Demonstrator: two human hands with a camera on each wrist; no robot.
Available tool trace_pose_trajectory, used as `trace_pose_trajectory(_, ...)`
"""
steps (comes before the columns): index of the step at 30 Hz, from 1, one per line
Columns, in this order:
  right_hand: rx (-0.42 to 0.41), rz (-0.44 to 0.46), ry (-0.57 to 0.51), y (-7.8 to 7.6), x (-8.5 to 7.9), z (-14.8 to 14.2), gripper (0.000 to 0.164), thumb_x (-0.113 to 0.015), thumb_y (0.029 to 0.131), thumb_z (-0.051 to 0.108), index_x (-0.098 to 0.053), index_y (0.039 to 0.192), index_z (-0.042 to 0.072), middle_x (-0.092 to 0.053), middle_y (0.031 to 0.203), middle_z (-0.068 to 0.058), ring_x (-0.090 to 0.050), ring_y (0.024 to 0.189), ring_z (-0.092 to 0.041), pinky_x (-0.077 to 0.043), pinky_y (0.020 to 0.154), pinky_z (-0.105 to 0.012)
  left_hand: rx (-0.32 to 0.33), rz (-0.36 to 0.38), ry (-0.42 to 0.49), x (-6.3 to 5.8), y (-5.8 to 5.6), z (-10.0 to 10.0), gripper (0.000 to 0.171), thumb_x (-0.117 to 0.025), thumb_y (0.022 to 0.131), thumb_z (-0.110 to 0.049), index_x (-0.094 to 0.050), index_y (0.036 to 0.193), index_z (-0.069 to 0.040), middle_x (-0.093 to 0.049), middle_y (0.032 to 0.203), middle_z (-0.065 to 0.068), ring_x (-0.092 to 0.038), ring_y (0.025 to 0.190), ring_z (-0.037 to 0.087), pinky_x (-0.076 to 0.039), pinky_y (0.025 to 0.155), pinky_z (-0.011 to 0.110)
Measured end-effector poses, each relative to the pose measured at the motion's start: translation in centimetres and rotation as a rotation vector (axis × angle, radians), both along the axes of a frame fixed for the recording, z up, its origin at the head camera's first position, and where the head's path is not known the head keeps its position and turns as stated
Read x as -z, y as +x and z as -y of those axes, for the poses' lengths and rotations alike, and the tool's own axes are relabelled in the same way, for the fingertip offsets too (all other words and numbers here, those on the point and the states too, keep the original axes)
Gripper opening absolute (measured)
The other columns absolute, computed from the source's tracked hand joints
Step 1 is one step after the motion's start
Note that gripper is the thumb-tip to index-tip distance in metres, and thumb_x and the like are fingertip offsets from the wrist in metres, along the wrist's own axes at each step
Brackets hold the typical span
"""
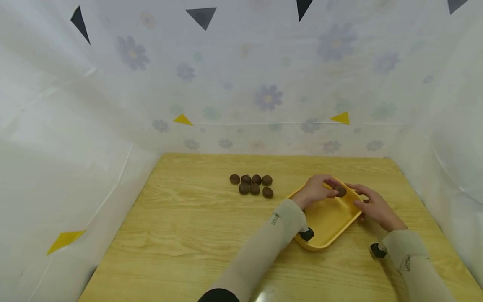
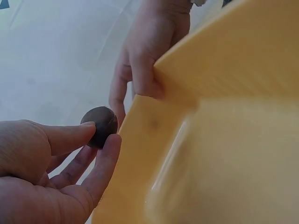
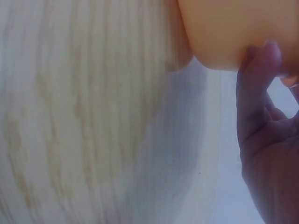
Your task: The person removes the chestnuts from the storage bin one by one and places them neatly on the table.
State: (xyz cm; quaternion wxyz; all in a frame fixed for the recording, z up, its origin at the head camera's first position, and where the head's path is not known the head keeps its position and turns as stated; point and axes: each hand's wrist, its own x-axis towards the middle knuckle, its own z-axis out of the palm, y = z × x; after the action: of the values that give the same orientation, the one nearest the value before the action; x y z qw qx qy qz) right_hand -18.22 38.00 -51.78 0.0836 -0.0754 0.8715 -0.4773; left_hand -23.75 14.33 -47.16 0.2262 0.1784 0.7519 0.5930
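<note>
My left hand (image 1: pixel 315 190) pinches a dark brown chestnut (image 2: pixel 104 122) between thumb and fingers. In the head view that hand is over the far part of a yellow plastic box (image 1: pixel 326 224) with rounded corners. The left wrist view has the chestnut right beside the box's rim. My right hand (image 1: pixel 377 210) holds the box at its right corner, thumb over the rim and other fingers outside the wall. The box is tilted, and its visible floor is bare. The right wrist view catches the right hand (image 3: pixel 273 126) against the box's outer side.
Several more chestnuts (image 1: pixel 244 188) lie in two loose rows on the wooden table (image 1: pixel 181 222), left of the box. A white flowered sheet (image 1: pixel 241 75) hangs behind the table and along both sides.
</note>
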Motion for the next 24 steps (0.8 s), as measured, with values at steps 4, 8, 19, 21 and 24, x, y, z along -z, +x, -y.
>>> trace_pose_trajectory(4,0.003,-0.008,0.020,-0.1,-0.1,-0.1,0.055,-0.048,0.111,0.012,-0.031,0.163,0.008,-0.029,0.149,-0.038,-0.062,0.071,-0.023,-0.055,0.052,-0.041,0.028,-0.018,0.020,-0.6,-0.1,0.6,0.024,-0.070,0.097,-0.001,-0.073,0.119,-0.008,-0.065,0.103,-0.001,-0.069,0.086,0.009,-0.063,0.087,0.033)
trace_pose_trajectory(8,0.003,0.000,0.024,-0.2,0.1,-0.2,0.055,-0.048,0.110,0.012,-0.032,0.163,0.009,-0.029,0.149,-0.038,-0.063,0.073,-0.023,-0.056,0.053,-0.042,0.042,-0.030,0.025,-1.1,-0.2,1.6,0.025,-0.070,0.097,-0.001,-0.073,0.121,-0.009,-0.065,0.107,-0.001,-0.067,0.089,0.008,-0.062,0.085,0.028)
trace_pose_trajectory(19,0.004,0.005,0.038,-0.3,0.1,-0.2,0.057,-0.051,0.110,0.013,-0.032,0.163,0.011,-0.030,0.150,-0.038,-0.062,0.071,-0.025,-0.057,0.053,-0.042,0.043,-0.071,0.008,-1.7,-0.5,4.4,0.027,-0.070,0.100,-0.010,-0.073,0.125,-0.019,-0.066,0.114,-0.006,-0.068,0.093,0.006,-0.059,0.081,0.023)
trace_pose_trajectory(21,0.006,0.007,0.040,-0.3,0.2,-0.2,0.057,-0.051,0.110,0.013,-0.032,0.163,0.011,-0.031,0.150,-0.038,-0.062,0.071,-0.025,-0.057,0.053,-0.041,0.060,-0.075,0.028,-1.7,-0.5,5.3,0.028,-0.069,0.100,-0.011,-0.071,0.127,-0.019,-0.066,0.117,-0.006,-0.067,0.095,0.006,-0.058,0.082,0.022)
trace_pose_trajectory(24,0.005,0.004,0.040,-0.5,0.3,-0.2,0.057,-0.051,0.110,0.013,-0.032,0.164,0.013,-0.032,0.150,-0.037,-0.062,0.072,-0.025,-0.056,0.052,-0.041,0.075,-0.080,0.065,-1.6,-0.8,6.6,0.029,-0.067,0.102,-0.011,-0.070,0.130,-0.018,-0.065,0.121,-0.003,-0.067,0.097,0.007,-0.059,0.084,0.022)
